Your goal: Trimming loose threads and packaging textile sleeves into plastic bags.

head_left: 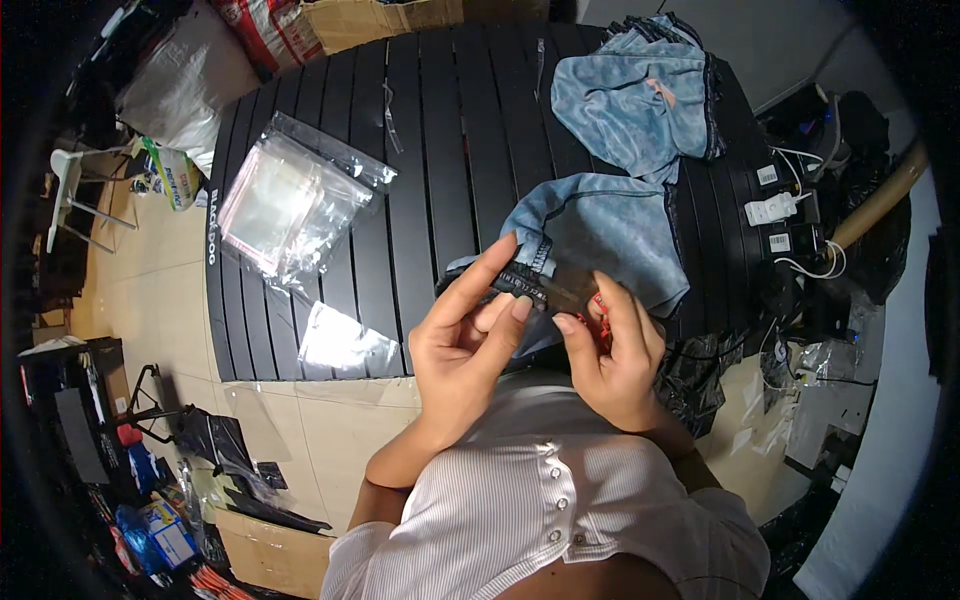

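Observation:
My left hand [470,325] pinches the black edge band of a blue mottled garment [610,230] between thumb and fingers. Pale marks run along that black band [515,285]. In my right hand [615,355] is a small pair of scissors [603,318] with red handles, mostly hidden by the fingers. Its thin blades point left, close to the band; whether they touch it I cannot tell. The rest of the garment spreads over the table beyond my hands. A second blue garment [635,100] with dark lacy trim and a small pink bow lies bunched farther back.
The black slatted table [440,130] carries clear plastic bags [300,200] on the left and another clear bag [350,340] at its near edge. White plugs and cables [775,208] sit at the right edge. A white stool [75,190] stands on the floor at left.

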Demonstrator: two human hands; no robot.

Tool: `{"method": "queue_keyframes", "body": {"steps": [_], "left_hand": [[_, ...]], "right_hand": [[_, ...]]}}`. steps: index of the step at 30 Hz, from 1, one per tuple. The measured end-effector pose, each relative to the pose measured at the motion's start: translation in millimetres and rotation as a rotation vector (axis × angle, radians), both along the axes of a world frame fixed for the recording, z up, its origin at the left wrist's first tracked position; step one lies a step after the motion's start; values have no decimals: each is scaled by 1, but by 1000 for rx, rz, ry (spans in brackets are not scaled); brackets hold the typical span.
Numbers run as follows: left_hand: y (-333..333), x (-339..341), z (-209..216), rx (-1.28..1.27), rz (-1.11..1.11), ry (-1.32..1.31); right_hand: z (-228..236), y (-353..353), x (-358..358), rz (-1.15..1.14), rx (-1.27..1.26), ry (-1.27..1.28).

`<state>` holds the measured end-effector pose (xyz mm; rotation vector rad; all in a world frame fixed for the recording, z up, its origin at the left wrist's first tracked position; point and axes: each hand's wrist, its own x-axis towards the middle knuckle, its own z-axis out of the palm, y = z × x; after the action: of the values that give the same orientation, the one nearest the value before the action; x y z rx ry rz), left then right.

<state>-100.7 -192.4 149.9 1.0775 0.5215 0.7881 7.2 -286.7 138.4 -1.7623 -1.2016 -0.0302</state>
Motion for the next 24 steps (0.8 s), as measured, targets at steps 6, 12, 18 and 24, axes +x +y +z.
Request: {"method": "queue_keyframes", "body": {"steps": [6,12,18,24], "left_hand": [[0,0,-5,8,31,16],[-2,2,-2,-8,42,0],[-4,1,-2,5,34,9],[-4,-2,-4,24,3,-2]], "right_hand": [[2,-5,6,-10,-6,19],[-2,-4,1,65,-2,-45],[-5,-2,-2,40,6,-39],[-4,2,-4,39,28,-78]]}}
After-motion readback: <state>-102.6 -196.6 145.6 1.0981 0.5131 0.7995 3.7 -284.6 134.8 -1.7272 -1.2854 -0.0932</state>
